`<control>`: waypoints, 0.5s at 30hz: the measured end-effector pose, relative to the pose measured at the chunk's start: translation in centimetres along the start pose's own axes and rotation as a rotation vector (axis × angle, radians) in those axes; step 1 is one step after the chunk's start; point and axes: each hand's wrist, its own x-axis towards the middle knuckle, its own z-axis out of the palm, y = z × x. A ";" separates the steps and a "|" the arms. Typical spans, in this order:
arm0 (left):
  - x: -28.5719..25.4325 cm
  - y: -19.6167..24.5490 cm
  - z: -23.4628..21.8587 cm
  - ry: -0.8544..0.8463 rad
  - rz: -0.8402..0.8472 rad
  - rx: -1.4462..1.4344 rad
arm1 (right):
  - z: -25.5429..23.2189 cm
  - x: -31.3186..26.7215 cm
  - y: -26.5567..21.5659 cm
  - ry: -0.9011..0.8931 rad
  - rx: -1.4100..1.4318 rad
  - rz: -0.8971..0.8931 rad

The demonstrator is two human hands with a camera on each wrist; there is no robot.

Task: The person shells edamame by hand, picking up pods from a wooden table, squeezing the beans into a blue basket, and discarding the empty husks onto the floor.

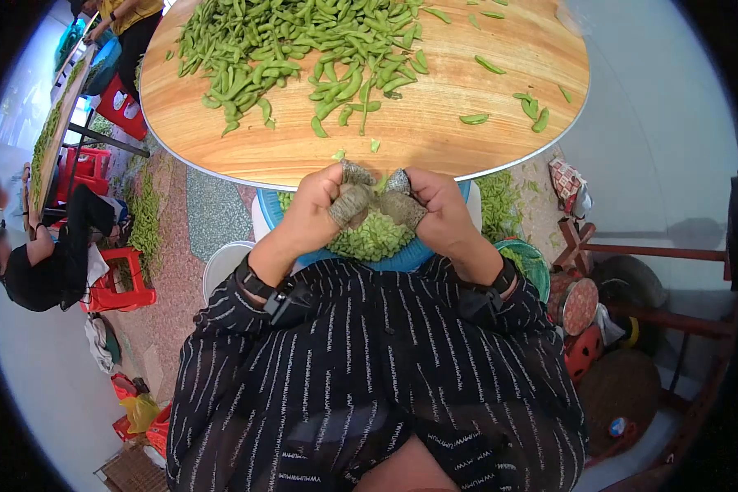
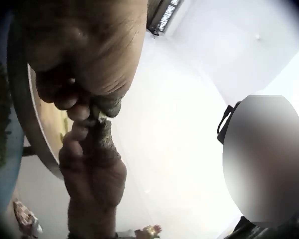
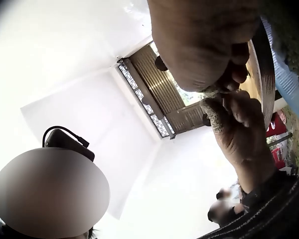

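Observation:
Both hands meet thumb to thumb over a blue basin (image 1: 414,261) at the near edge of the table. Grey-brown wrapped covers sit on the thumbs and some fingers. My left hand (image 1: 310,215) and my right hand (image 1: 444,211) have their fingers curled, pinching a small green edamame pod (image 1: 380,185) between them. A pale bit of it shows between the fingertips in the left wrist view; the rest is hidden by the fingers. Below the hands, shelled green beans (image 1: 375,238) are heaped in the basin.
A large pile of edamame pods (image 1: 295,41) covers the far left of the round wooden table (image 1: 467,152), with several pods scattered right. A white bucket (image 1: 224,266) stands left, a green basket (image 1: 530,266) right. Other people sit near red stools (image 1: 123,283) at left.

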 end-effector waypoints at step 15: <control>-0.7 0.6 0.3 0.060 0.101 0.527 | 0.6 0.3 -0.9 0.046 0.228 0.220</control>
